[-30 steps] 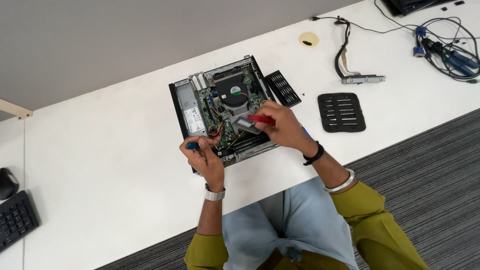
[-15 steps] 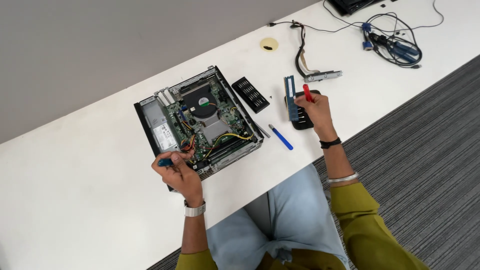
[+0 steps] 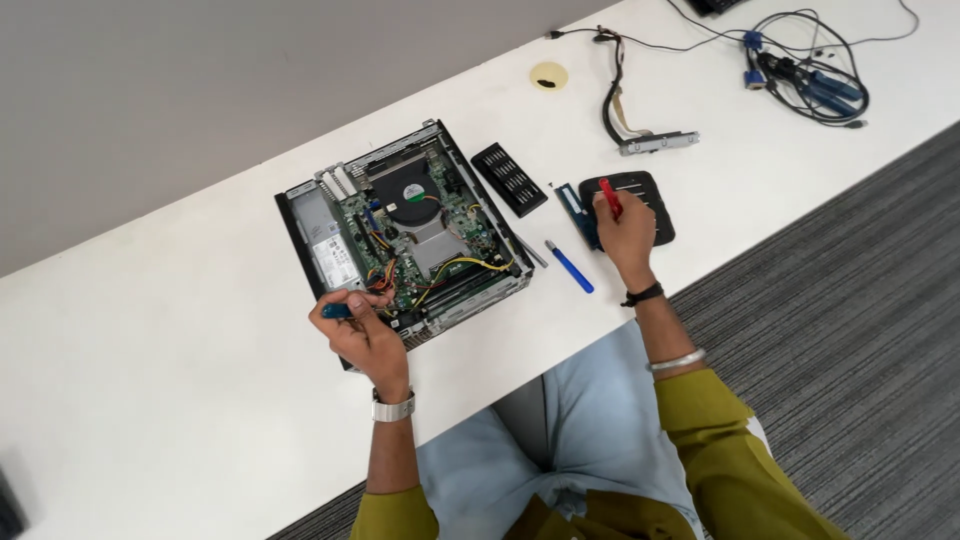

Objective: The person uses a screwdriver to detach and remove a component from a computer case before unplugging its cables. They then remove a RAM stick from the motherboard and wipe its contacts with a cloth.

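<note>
1. The left hand (image 3: 358,335) rests at the near edge of the open computer case (image 3: 405,232), its grip closed around a small blue-handled tool (image 3: 337,311) that sticks out to the left of the fingers.
2. The computer case lies flat on the white bench (image 3: 150,380), lid off, turned at an angle. A round black fan (image 3: 412,192) sits near its middle, with a green circuit board, yellow and red wires and a silver metal box (image 3: 333,243) on its left side.
3. The right hand (image 3: 626,228) is well apart from the case, over to the right, with its grip closed on a red-handled tool (image 3: 609,197) whose handle pokes up above the knuckles.
4. The right hand rests just over the near edge of a black vented cover (image 3: 650,195) lying flat on the bench, and a narrow blue-green memory stick (image 3: 574,209) lies just beside its fingers on the left.
5. A blue screwdriver (image 3: 569,267) lies loose on the bench between the case and the right hand, touching neither.
6. A long black slotted panel (image 3: 509,179) lies just beside the far right edge of the case.
7. Farther back are a black cable with a metal bracket (image 3: 655,142), a small yellow round disc (image 3: 548,76), and a tangle of cables with blue plugs (image 3: 810,85) at the far right corner.
8. Grey carpet (image 3: 850,330) shows beside the bench.
</note>
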